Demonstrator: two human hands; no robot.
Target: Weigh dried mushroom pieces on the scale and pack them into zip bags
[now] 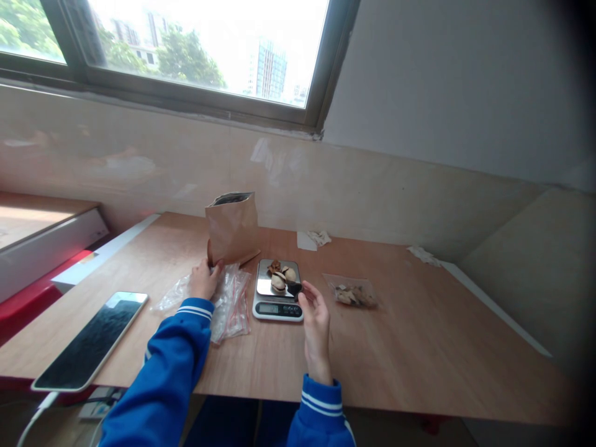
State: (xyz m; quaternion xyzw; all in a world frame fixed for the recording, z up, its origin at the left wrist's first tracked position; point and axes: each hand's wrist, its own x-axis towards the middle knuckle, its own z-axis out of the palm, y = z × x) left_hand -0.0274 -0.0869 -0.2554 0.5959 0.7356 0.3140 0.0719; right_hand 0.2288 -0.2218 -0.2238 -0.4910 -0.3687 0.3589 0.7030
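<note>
A small digital kitchen scale (279, 310) stands in the middle of the table. On its steel plate lie pale, cracked dried mushrooms (278, 282) and a wrinkled brown piece (274, 267). My right hand (315, 310) is at the plate's right edge, thumb and forefinger closed on a small black dried piece (294, 289). An open brown paper bag (233, 230) stands upright behind and left of the scale. At its lower left corner is my left hand (205, 279), closed about the edge, its far fingers partly hidden. Clear zip bags (230, 304) lie beside that hand.
A clear zip bag of brown dried pieces (356, 295) lies right of the scale. A phone (93, 341) with a white charging cable (40, 406) rests at the left front. Crumpled paper (319, 238) sits near the wall, below the window (200, 56).
</note>
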